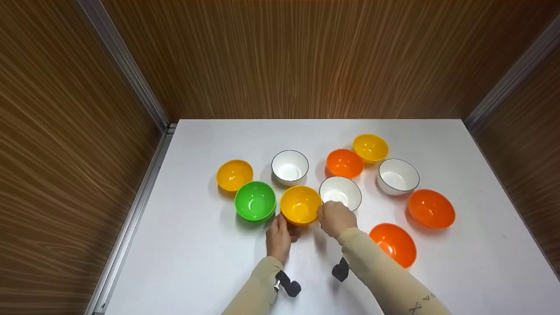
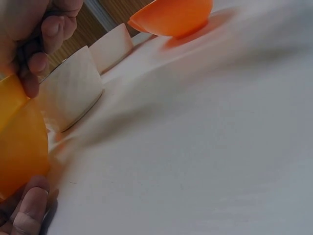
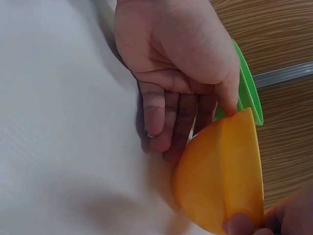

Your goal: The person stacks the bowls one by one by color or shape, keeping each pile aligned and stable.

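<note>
A yellow bowl (image 1: pixel 300 204) stands near the front of the group, between my hands; a line round its side in the right wrist view suggests two nested bowls. My right hand (image 1: pixel 337 218) pinches the rim on the right. From the front left, my left hand (image 1: pixel 278 238) holds the side, its thumb near the rim and its fingers round the lower part, low by the table. Just left of it sit stacked green bowls (image 1: pixel 255 201). A white bowl (image 1: pixel 340 192) is partly hidden behind my right hand.
Another yellow bowl (image 1: pixel 235 175) and a white bowl (image 1: pixel 290 167) stand at the back left. Toward the right are orange bowls (image 1: pixel 432 208), a white bowl (image 1: pixel 398 176) and a yellow bowl (image 1: pixel 370 148). My right forearm partly covers an orange bowl (image 1: pixel 396 245). Wood-grain panels (image 1: pixel 288 61) surround the white table (image 1: pixel 197 262).
</note>
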`<state>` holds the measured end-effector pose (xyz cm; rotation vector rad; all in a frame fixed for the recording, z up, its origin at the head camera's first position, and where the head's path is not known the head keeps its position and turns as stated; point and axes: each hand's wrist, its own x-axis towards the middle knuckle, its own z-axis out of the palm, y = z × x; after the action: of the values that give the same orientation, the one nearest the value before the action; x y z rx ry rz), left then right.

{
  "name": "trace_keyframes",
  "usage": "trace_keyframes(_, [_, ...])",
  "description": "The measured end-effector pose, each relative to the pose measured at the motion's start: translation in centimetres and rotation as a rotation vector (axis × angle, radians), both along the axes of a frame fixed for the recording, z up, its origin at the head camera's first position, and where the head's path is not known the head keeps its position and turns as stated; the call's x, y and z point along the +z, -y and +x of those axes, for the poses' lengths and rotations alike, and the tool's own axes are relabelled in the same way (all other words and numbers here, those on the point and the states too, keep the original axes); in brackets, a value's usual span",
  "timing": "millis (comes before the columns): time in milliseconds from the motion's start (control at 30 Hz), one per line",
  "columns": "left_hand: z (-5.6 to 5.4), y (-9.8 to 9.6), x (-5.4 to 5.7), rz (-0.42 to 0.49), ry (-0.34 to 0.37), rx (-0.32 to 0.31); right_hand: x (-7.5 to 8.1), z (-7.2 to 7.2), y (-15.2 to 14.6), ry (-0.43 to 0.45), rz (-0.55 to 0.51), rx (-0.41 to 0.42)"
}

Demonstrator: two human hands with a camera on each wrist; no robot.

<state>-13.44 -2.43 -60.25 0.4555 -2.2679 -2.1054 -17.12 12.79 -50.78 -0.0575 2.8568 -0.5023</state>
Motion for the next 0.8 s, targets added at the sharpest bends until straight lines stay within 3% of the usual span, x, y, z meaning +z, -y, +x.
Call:
trace_keyframes(300, [0.0,0.0,0.2,0.007,0.021,-0.005,-0.2,-0.1,0.0,0.009,0.045,0.023])
trace_keyframes(400, [-0.1,0.0,0.1,0.009,0.020,-0.006,-0.1,-0.1,-0.2,-0.023,0.057,0.042])
trace_keyframes(467, [-0.1,0.0,0.1,0.016,0.019,-0.011,0.1,-0.1,-0.3,-0.090,0.041,0.062])
trace_keyframes(567, [0.0,0.1,0.1,0.025,0.018,-0.015,0.1,-0.3,-0.5,-0.268,-0.030,0.156])
trace_keyframes(667, [0.0,0.1,0.1,0.016,0.020,-0.014,-0.3,-0.7,-0.8,-0.411,-0.081,0.312])
trace_keyframes(800, [0.0,0.1,0.2,-0.019,0.024,-0.008,-0.9,-1.3,-1.3,-0.380,-0.080,0.440])
